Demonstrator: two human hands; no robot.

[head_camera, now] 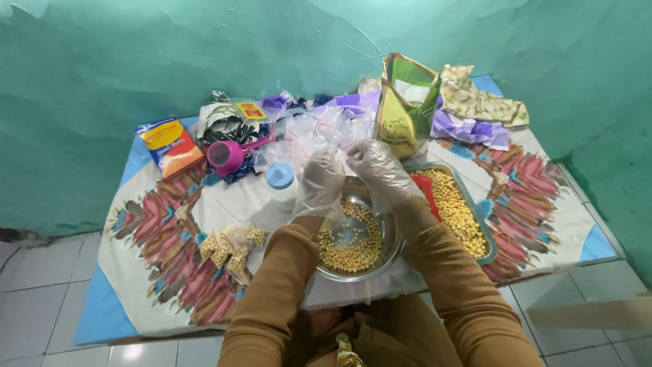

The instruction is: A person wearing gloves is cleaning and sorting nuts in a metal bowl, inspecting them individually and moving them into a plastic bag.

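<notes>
Head cam, looking down at a low table under a patterned cloth point(536, 224).

Nearest: both forearms in brown sleeves point(272, 299) coming up from 6 o'clock.

Next out, a round steel bowl point(392, 253), part filled with yellow chickpeas point(353, 248), dead centre under the wrists. Just right of it, at 3 o'clock, a rectangular metal tray point(490, 253) holds more chickpeas with a red scoop point(426, 187) lying at its left end. At 9 o'clock of the bowl, a cluster of small filled chickpea packets point(227, 251) on the cloth, apart from the bowl.

Hands: both in clear disposable gloves, raised above the bowl's far rim. Left hand point(320, 182) and right hand point(380, 170) are close together, fingers curled and pinching a small clear plastic bag point(343, 146) between them. Bag sits at 12 o'clock of the bowl. Can't tell whether anything is in it.

Further: white container with a blue lid point(280, 177) at 10 o'clock of the bowl, near the left hand. Beyond it a magenta measuring cup point(227, 155), and an orange-and-blue packet point(170, 145) at the far left. Pile of empty clear bags point(305, 132) behind the hands. Green-and-gold pouch point(405, 109) stands upright and open at 12 to 1 o'clock, just behind the right hand. Folded floral fabric point(479, 102) at 1 o'clock, far edge. Teal wall point(136, 54) behind it all.
</notes>
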